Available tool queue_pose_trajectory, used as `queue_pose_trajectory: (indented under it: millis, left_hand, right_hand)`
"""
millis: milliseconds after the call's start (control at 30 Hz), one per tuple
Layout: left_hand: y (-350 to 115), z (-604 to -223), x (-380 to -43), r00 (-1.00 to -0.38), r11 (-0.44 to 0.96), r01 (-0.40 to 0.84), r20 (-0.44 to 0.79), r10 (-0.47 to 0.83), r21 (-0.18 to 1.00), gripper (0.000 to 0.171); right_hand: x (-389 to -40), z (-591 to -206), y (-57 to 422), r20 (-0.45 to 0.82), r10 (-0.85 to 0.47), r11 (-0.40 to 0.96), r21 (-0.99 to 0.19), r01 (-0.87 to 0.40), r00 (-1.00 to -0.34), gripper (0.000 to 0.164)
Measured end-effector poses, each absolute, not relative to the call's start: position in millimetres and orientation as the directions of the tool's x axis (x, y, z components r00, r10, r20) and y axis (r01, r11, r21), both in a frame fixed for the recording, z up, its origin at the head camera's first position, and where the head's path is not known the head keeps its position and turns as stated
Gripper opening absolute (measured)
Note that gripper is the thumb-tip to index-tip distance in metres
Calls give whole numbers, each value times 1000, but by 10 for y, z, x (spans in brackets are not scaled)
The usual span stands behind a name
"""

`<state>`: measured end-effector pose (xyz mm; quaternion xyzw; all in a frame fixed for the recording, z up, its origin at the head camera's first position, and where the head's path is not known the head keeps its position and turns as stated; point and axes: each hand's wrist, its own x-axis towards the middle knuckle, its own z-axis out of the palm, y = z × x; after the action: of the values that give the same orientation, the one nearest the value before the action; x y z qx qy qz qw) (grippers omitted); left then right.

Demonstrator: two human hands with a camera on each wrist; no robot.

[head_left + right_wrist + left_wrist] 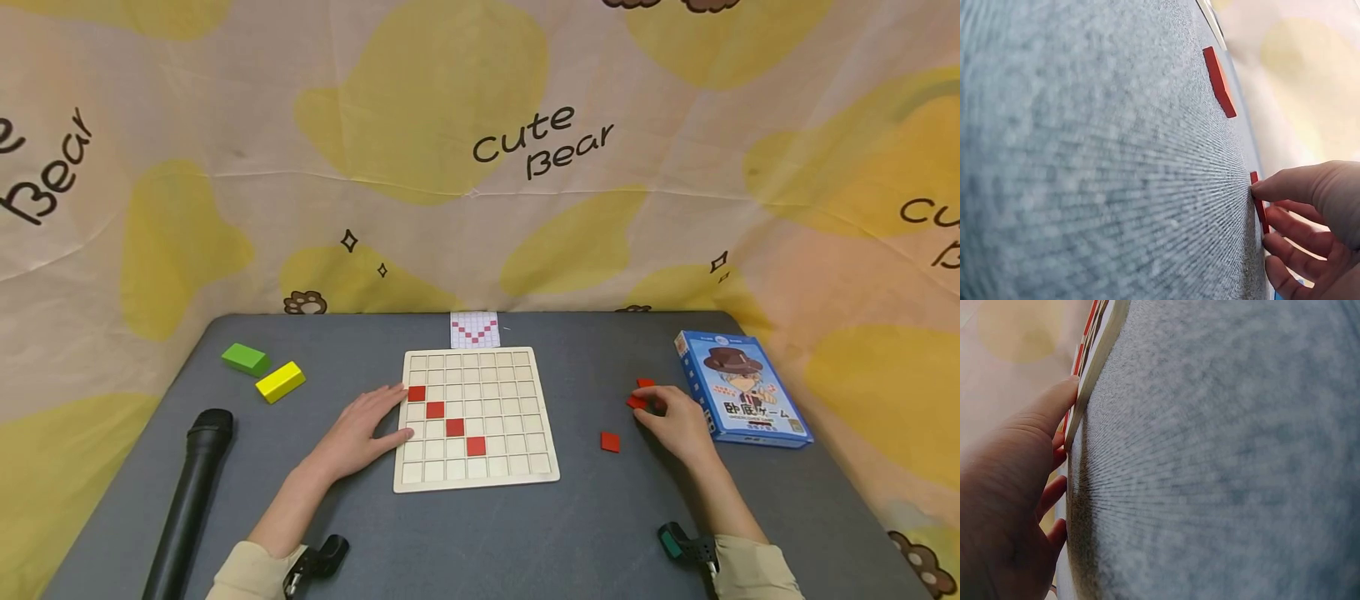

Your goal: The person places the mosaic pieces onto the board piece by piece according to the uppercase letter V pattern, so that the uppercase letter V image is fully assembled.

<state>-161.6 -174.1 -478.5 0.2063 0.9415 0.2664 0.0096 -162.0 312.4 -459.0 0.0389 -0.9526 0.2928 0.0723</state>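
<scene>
A cream grid board (517, 477) lies on the table with several red tiles (455, 427) in its squares, stepping diagonally down to the right. My left hand (367, 425) rests at the board's left edge, fingers extended, thumb on the rim. In the left wrist view the thumb (1054, 403) touches the board's edge (1100, 359). Right of the board, my right hand (678, 421) pinches a red square tile (635, 402) between thumb and fingers, low over the table. Just behind it a second tile (645, 383) shows partly. Another loose red tile (1218, 81) lies nearer the board.
A small card with a pink V pattern (475, 330) lies behind the board. At the right stands a blue game box (742, 387). Green (246, 358) and yellow blocks (281, 382) and a black microphone-shaped object (187, 500) are at the left.
</scene>
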Motion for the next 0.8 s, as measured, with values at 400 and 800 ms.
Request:
queue_pose_trajectory:
  millis: [400,800]
  left_hand:
    - [-1734,-4769,-1615,-916,774,381,89,392,505,72]
    - [-1739,-4768,-1615,-914,771,384,88,397,507,72]
  right_hand:
    - [-1625,-4608,3112,146,-57,797,-589,-133,-988,29]
    - [-1638,-4594,2872,182,-48,785,-601,-150,-982,28]
